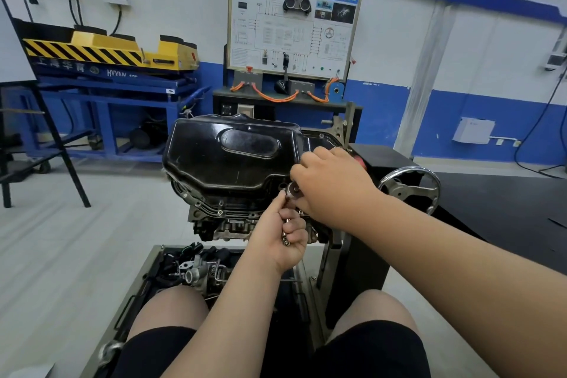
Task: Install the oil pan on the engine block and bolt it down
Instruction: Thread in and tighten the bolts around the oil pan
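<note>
Left hand (280,236) is curled round spare bolts (286,239), its forefinger and thumb raised to the wrench (293,190). Right hand (331,184) closes over that wrench from above, at the near right edge of the engine block (221,221). The oil pan (230,156) sits on the block.

Judgement: bolting down is in progress. The next move calls for square seating of the bolt, then even tightening.

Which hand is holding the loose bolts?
The left hand, lower of the two: bolts show in its curled fingers. The right hand shows none.
</note>
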`<state>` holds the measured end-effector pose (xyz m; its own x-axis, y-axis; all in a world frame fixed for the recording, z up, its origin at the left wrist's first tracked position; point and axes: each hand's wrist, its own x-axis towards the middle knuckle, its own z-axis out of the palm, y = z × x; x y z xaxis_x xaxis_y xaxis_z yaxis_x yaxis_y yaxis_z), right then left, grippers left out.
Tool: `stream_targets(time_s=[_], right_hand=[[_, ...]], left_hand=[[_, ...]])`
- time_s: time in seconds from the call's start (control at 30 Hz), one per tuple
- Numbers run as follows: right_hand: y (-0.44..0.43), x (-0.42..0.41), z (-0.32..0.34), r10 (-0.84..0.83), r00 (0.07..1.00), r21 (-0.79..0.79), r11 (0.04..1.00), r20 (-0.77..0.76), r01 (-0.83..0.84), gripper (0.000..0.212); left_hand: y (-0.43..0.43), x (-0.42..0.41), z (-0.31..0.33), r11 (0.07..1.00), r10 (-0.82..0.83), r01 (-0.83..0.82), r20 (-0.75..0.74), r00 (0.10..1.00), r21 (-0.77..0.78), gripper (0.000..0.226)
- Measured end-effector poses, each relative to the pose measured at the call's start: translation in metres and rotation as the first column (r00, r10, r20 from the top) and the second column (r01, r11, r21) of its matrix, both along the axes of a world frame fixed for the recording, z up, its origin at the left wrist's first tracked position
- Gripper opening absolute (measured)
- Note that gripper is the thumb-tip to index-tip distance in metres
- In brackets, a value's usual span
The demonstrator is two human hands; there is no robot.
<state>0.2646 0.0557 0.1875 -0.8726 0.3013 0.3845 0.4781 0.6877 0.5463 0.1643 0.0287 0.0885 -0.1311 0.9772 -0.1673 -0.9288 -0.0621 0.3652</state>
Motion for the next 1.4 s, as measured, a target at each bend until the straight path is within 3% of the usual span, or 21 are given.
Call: stream_targets(time_s=[0.03,0.13,0.27,0.37,0.47,0.53,0.6,0.73,0.8,0.87,0.93,1.03,1.17,1.23,1.33,1.4], right_hand=[[-0.001,-0.001,-0.001,-0.064,0.998,0.001,0.998,0.006,0.064,0.035],[-0.009,-0.005,-0.003,-0.222,0.975,-0.204,0.955,-0.015,0.214,0.059],[-0.009,-0.003,-0.003,0.016,1.000,-0.027,1.000,0.017,-0.016,0.023],[0.001,0.003,0.004,0.079,0.993,0.021,0.996,0.089,-0.081,0.028],[-0.001,0.003,0.002,-0.010,0.997,0.042,0.999,0.079,0.006,0.030],[-0.005,0.000,-0.004,-0.131,0.991,-0.094,0.987,0.030,0.134,0.051],[-0.008,-0.002,-0.010,-0.169,0.985,-0.180,0.970,-0.015,0.164,0.055],[-0.002,0.000,-0.008,0.064,0.997,0.035,0.997,0.032,-0.066,0.024],[0.001,0.002,-0.002,0.101,0.993,0.037,0.994,0.061,-0.103,0.026],[0.002,0.001,-0.002,0.065,0.997,0.015,0.998,0.048,-0.066,0.025],[0.000,-0.001,-0.004,-0.043,0.998,-0.021,0.999,0.041,0.044,0.037],[-0.005,-0.006,-0.009,-0.176,0.984,-0.209,0.963,-0.016,0.169,0.054],[-0.005,-0.005,-0.008,0.020,1.000,-0.018,1.000,0.000,-0.020,0.024],[-0.002,-0.002,-0.004,0.085,0.996,0.030,0.996,0.040,-0.086,0.024],[0.001,0.000,-0.003,0.032,0.999,0.008,0.999,0.002,-0.032,0.026],[0.001,-0.002,-0.005,-0.086,0.996,-0.029,0.996,0.007,0.086,0.042]], left_hand=[[-0.001,-0.001,0.000,1.000,-0.019,0.019,-0.010,1.000,0.017,0.038],[-0.003,-0.002,-0.001,0.999,-0.039,0.041,-0.054,0.998,0.032,0.032],[-0.001,0.000,0.000,1.000,0.022,-0.022,-0.013,1.000,0.015,0.045],[0.000,0.004,0.002,1.000,0.017,-0.017,-0.009,1.000,-0.021,0.038],[0.000,0.002,0.002,1.000,-0.011,0.012,-0.012,1.000,0.006,0.041],[-0.002,0.000,0.002,0.999,-0.042,0.043,-0.040,0.998,0.020,0.041],[-0.002,-0.001,0.001,0.999,-0.039,0.040,-0.073,0.997,0.015,0.040],[-0.001,-0.001,0.004,1.000,-0.012,0.012,-0.040,0.999,-0.015,0.045],[-0.001,0.001,0.003,0.999,-0.021,0.020,-0.037,0.999,-0.026,0.043],[-0.002,0.000,0.003,0.999,-0.048,0.048,-0.036,0.998,0.013,0.044],[-0.004,-0.002,0.003,0.996,-0.069,0.071,-0.043,0.997,0.052,0.044],[-0.002,-0.004,0.003,0.999,-0.031,0.032,-0.072,0.997,0.014,0.038],[0.000,-0.001,0.005,1.000,-0.016,0.015,-0.075,0.997,-0.005,0.047],[0.001,0.001,0.006,0.999,-0.015,0.013,-0.059,0.998,-0.037,0.045],[-0.001,0.000,0.004,0.999,-0.032,0.032,-0.035,0.999,0.006,0.044],[-0.003,-0.001,0.002,0.997,-0.052,0.054,-0.030,0.998,0.057,0.037]])
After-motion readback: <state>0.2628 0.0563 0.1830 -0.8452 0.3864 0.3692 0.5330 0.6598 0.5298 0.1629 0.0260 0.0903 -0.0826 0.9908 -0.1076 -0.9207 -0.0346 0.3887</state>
